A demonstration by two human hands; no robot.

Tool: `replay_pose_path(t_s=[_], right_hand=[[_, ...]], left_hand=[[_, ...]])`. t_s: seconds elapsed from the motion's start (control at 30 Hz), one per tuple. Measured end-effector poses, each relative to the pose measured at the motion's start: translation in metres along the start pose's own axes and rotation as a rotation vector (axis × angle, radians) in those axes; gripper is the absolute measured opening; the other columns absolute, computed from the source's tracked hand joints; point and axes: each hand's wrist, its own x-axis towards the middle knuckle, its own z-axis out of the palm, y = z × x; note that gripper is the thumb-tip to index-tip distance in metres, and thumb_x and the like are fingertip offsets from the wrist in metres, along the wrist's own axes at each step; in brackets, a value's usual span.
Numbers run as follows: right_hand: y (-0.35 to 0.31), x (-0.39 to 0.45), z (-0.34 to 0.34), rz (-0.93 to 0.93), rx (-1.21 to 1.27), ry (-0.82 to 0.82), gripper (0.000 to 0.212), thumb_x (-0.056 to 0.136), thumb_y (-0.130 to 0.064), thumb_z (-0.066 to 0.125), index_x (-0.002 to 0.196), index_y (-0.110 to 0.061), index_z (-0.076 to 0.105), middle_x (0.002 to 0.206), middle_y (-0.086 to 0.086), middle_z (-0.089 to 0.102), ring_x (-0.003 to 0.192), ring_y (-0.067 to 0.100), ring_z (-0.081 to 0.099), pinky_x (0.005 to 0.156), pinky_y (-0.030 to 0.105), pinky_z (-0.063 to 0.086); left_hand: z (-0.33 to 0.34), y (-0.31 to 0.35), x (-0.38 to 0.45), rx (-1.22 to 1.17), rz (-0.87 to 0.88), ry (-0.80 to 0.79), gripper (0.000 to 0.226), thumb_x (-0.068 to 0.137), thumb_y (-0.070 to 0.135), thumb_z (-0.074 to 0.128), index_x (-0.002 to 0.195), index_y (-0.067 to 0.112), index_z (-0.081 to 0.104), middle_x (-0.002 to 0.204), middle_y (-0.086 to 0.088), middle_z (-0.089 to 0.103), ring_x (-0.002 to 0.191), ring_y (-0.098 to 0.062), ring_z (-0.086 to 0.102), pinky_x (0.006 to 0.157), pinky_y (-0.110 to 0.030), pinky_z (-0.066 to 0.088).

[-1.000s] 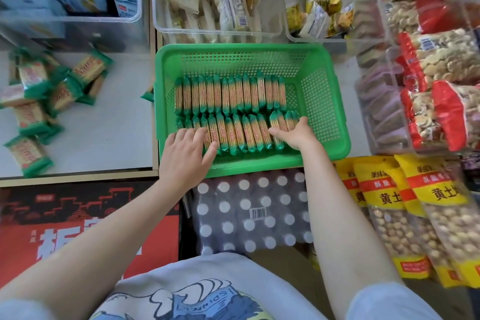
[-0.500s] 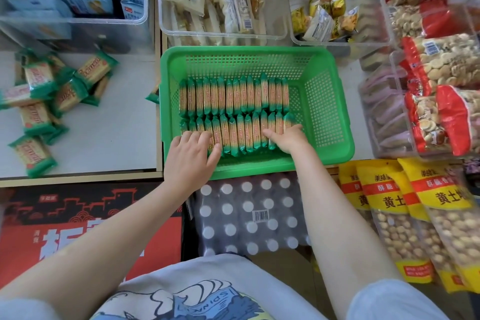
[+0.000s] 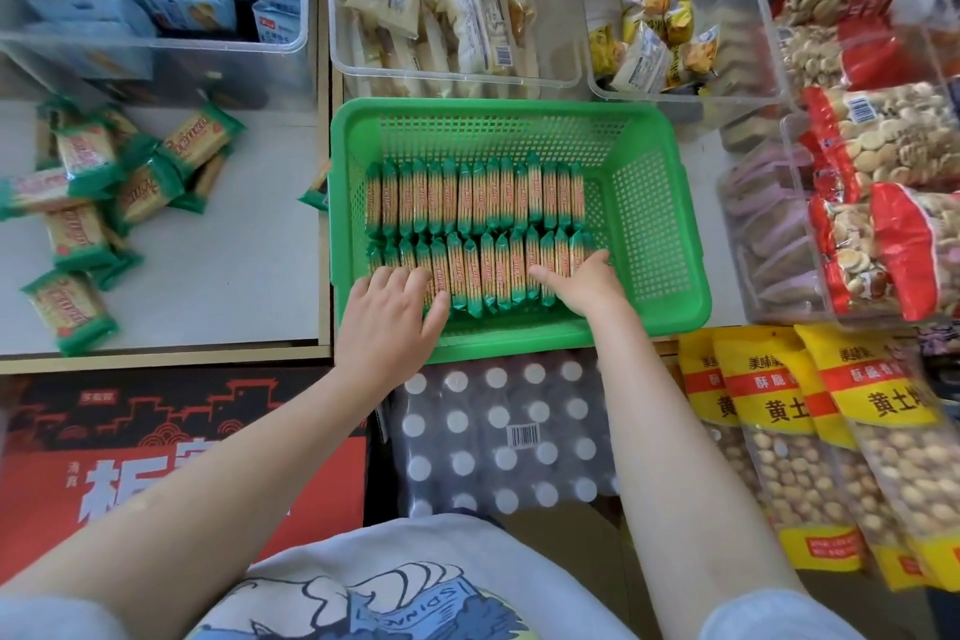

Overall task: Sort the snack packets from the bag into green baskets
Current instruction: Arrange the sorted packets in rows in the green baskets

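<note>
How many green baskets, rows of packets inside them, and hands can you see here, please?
green basket: 1
packet rows in it: 2, far row and near row
hands: 2, left hand and right hand
Total: 5

Green perforated plastic basket point(image 3: 649, 203) holds glossy film-wrapped snack packets point(image 3: 475, 198); clear smooth plastic bins point(image 3: 457, 78) sit on a matt white surface point(image 3: 208, 286).

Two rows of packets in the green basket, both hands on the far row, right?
Not quite. The head view shows both hands, left and right, on the near row of packets, not the far row, in the green basket.
</note>
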Motion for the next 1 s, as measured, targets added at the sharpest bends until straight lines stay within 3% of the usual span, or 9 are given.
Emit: replay_pose_path(t_s=[0.17,0.23,0.3,0.43,0.53,0.63,0.8,0.9,1.0], right_hand=[[-0.013,-0.028,-0.005,-0.003,0.13,0.122,0.117,0.083,-0.073,0.059,0.158,-0.002,0.005,0.163,0.022,0.019,0.147,0.039,0.028,0.116,0.053,0.035],[-0.03,-0.054,0.002,-0.116,0.164,0.277,0.098,0.087,-0.066,0.061,0.153,-0.004,0.024,0.154,0.022,0.03,0.139,0.038,0.036,0.111,0.051,0.039],[-0.06,-0.082,0.019,-0.314,0.231,0.415,0.074,0.091,-0.056,0.062,0.141,-0.007,0.04,0.14,0.015,0.04,0.126,0.03,0.043,0.104,0.043,0.043],[-0.145,-0.13,0.075,-0.809,0.261,0.361,0.034,0.096,-0.032,0.058,0.118,-0.007,0.061,0.12,0.007,0.054,0.113,0.021,0.051,0.098,0.039,0.047],[-0.204,-0.14,0.119,-1.033,0.116,0.189,0.032,0.093,-0.025,0.057,0.114,-0.003,0.065,0.117,0.013,0.058,0.115,0.03,0.052,0.099,0.041,0.044],[-0.249,-0.121,0.143,-0.893,-0.096,0.058,0.052,0.093,-0.024,0.061,0.139,-0.004,0.047,0.139,0.022,0.041,0.13,0.038,0.038,0.107,0.041,0.035],[-0.287,-0.069,0.156,-0.483,-0.308,0.107,0.08,0.094,-0.028,0.061,0.158,-0.019,0.014,0.161,0.033,-0.005,0.148,0.051,0.008,0.117,0.053,0.028],[-0.29,-0.051,0.163,-0.39,-0.288,0.164,0.063,0.092,-0.018,0.059,0.15,-0.015,0.034,0.159,0.034,-0.002,0.146,0.051,0.013,0.117,0.047,0.026],[-0.287,-0.052,0.163,-0.456,-0.035,0.301,0.033,0.092,-0.005,0.057,0.125,-0.005,0.057,0.151,0.025,0.025,0.125,0.04,0.044,0.101,0.032,0.038]], left_hand=[[-0.009,-0.003,-0.005,-0.18,0.073,0.132,0.046,0.099,0.044,0.031,0.119,0.016,0.062,0.121,-0.002,0.061,0.118,-0.025,0.052,0.102,-0.039,0.034],[-0.018,-0.019,-0.015,-0.255,0.047,0.317,0.039,0.097,0.037,0.043,0.125,0.016,0.058,0.131,-0.004,0.055,0.125,-0.026,0.046,0.107,-0.042,0.03],[-0.018,-0.055,-0.029,-0.312,-0.121,0.397,0.044,0.094,0.036,0.045,0.133,0.015,0.051,0.137,-0.006,0.05,0.128,-0.026,0.042,0.107,-0.044,0.03],[0.0,-0.15,-0.062,-0.327,-0.524,0.172,0.052,0.098,0.03,0.047,0.143,0.005,0.043,0.154,-0.018,0.038,0.142,-0.034,0.031,0.116,-0.049,0.025],[0.014,-0.202,-0.074,-0.252,-0.564,0.029,0.057,0.101,0.033,0.049,0.151,0.008,0.036,0.163,-0.016,0.025,0.151,-0.031,0.019,0.123,-0.046,0.015],[0.017,-0.229,-0.076,-0.273,-0.529,-0.003,0.061,0.105,0.044,0.039,0.158,0.019,0.024,0.167,-0.001,0.015,0.155,-0.018,0.005,0.123,-0.039,0.002],[0.017,-0.242,-0.077,-0.331,-0.492,-0.039,0.06,0.105,0.052,0.03,0.16,0.033,0.013,0.168,0.011,0.002,0.153,-0.009,-0.007,0.118,-0.031,-0.004],[0.018,-0.245,-0.076,-0.364,-0.501,-0.061,0.061,0.104,0.055,0.027,0.16,0.036,0.009,0.167,0.015,-0.003,0.153,-0.007,-0.012,0.119,-0.032,-0.008],[0.021,-0.246,-0.076,-0.381,-0.496,-0.07,0.061,0.103,0.057,0.024,0.159,0.038,0.008,0.166,0.017,-0.005,0.151,-0.006,-0.016,0.118,-0.031,-0.01]])
